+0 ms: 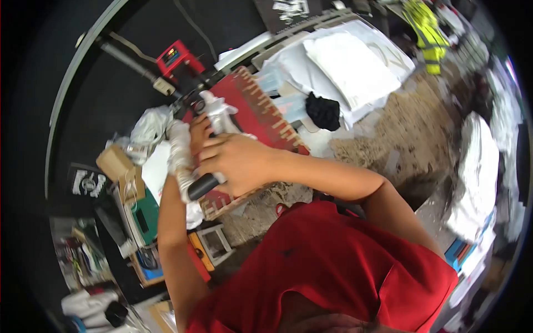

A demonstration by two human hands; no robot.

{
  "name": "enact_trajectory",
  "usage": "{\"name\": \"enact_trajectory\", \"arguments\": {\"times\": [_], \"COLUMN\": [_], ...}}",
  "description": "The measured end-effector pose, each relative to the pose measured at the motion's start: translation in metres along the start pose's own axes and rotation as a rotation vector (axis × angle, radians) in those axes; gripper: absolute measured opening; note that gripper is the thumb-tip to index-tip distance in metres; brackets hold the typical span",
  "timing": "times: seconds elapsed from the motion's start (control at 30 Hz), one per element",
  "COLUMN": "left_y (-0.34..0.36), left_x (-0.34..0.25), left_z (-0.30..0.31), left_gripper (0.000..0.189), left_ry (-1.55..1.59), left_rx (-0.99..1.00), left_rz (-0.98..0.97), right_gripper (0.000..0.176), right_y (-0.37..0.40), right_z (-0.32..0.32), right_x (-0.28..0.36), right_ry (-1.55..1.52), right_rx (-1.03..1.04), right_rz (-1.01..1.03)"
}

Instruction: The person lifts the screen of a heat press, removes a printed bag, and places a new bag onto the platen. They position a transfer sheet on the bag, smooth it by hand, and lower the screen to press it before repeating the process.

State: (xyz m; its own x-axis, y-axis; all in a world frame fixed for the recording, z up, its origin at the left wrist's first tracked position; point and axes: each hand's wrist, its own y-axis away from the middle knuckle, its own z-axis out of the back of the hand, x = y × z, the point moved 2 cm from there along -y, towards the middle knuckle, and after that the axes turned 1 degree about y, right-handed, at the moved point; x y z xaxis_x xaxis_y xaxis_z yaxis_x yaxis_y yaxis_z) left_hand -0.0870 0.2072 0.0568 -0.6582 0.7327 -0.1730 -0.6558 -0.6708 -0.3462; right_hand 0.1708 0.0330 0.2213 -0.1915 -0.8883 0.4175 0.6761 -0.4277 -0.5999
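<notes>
My left hand [199, 132] is partly hidden behind a bar wrapped in whitish material [180, 149]; its visible fingers are apart, over the near left part of a red board [240, 100]. My right hand [236, 162] lies beside it with the fingers stretched out to the left, close to the wrapped bar. A black handle grip [204, 187] sticks out just below the right fingers, and I see no fingers around it. White crumpled cloth [220, 108] lies beyond both hands. What lies under the palms is hidden.
A red control box [176, 57] with a lit display stands behind the board. White folded fabric [355, 66] and a black cloth [322, 111] lie on the right. Cardboard boxes [115, 162] and a plastic bag [151, 125] sit on the left. A yellow safety vest [426, 34] is farther back.
</notes>
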Motion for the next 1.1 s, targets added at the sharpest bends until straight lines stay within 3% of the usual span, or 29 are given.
{"name": "enact_trajectory", "arguments": {"times": [0.03,0.1,0.2,0.27,0.33,0.37,0.4,0.47,0.53,0.57,0.63,0.67,0.7,0.77,0.8,0.83,0.87,0.93,1.0,1.1], "left_y": [-0.001,-0.002,-0.001,-0.008,-0.016,-0.02,-0.017,-0.03,-0.04,-0.044,-0.048,-0.044,-0.02,0.001,-0.015,-0.033,-0.013,0.01,-0.012,0.0], "left_x": [0.003,0.007,0.013,0.012,0.01,0.009,0.009,0.012,0.011,0.01,0.003,-0.004,-0.011,-0.087,-0.158,-0.227,-0.252,-0.291,-0.32,-0.333], "left_z": [0.008,0.02,0.03,0.032,0.03,0.03,0.031,0.029,0.029,0.032,0.05,0.064,0.084,0.138,0.158,0.177,0.186,0.188,0.161,0.111], "left_gripper": [0.037,0.037,0.037,0.039,0.042,0.043,0.045,0.048,0.053,0.055,0.059,0.062,0.059,0.057,0.058,0.06,0.063,0.087,0.085,0.082], "left_ry": [0.023,0.047,0.016,-0.033,-0.109,-0.149,-0.193,-0.295,-0.404,-0.451,-0.444,-0.301,0.252,0.557,0.304,0.607,0.809,1.052,1.278,1.291], "left_rx": [0.048,0.114,0.141,0.119,0.07,0.044,0.01,-0.035,-0.068,-0.074,-0.081,-0.081,-0.147,-0.043,0.124,0.134,0.182,0.481,0.808,0.739], "left_rz": [0.028,0.083,0.185,0.255,0.322,0.357,0.402,0.48,0.57,0.613,0.69,0.733,0.882,0.937,0.861,0.797,0.689,0.294,-0.03,0.141], "right_gripper": [0.042,0.037,0.034,0.026,0.024,0.027,0.035,0.05,0.067,0.073,0.064,0.06,0.06,0.045,0.045,0.037,0.03,0.025,0.03,0.025], "right_y": [0.002,0.008,0.047,0.098,0.188,0.248,0.297,0.372,0.408,0.423,0.446,0.451,0.458,0.467,0.469,0.47,0.469,0.449,0.44,0.437], "right_z": [0.009,0.03,0.081,0.091,0.081,0.068,0.068,0.062,0.057,0.053,0.045,0.044,0.044,0.043,0.042,0.044,0.05,0.064,0.071,0.064], "right_x": [0.0,0.003,-0.029,-0.091,-0.178,-0.228,-0.262,-0.3,-0.32,-0.331,-0.343,-0.342,-0.343,-0.343,-0.341,-0.339,-0.337,-0.321,-0.321,-0.329], "right_ry": [0.011,-0.179,-0.141,-0.075,-0.093,0.073,0.107,0.491,0.809,0.786,0.836,0.863,0.849,0.769,0.756,0.722,0.69,0.631,0.551,0.761], "right_rx": [-0.025,-0.41,-0.567,-0.604,-0.648,-0.674,-0.61,-0.401,-0.247,-0.097,-0.059,-0.076,-0.071,-0.279,-0.272,-0.359,-0.447,-0.436,-0.357,-0.282], "right_rz": [-0.029,0.09,-0.065,-0.397,-0.946,-1.162,-1.25,-1.508,-1.362,-1.428,-1.336,-1.273,-1.278,-1.163,-1.164,-1.159,-1.151,-1.198,-1.459,-1.445]}}
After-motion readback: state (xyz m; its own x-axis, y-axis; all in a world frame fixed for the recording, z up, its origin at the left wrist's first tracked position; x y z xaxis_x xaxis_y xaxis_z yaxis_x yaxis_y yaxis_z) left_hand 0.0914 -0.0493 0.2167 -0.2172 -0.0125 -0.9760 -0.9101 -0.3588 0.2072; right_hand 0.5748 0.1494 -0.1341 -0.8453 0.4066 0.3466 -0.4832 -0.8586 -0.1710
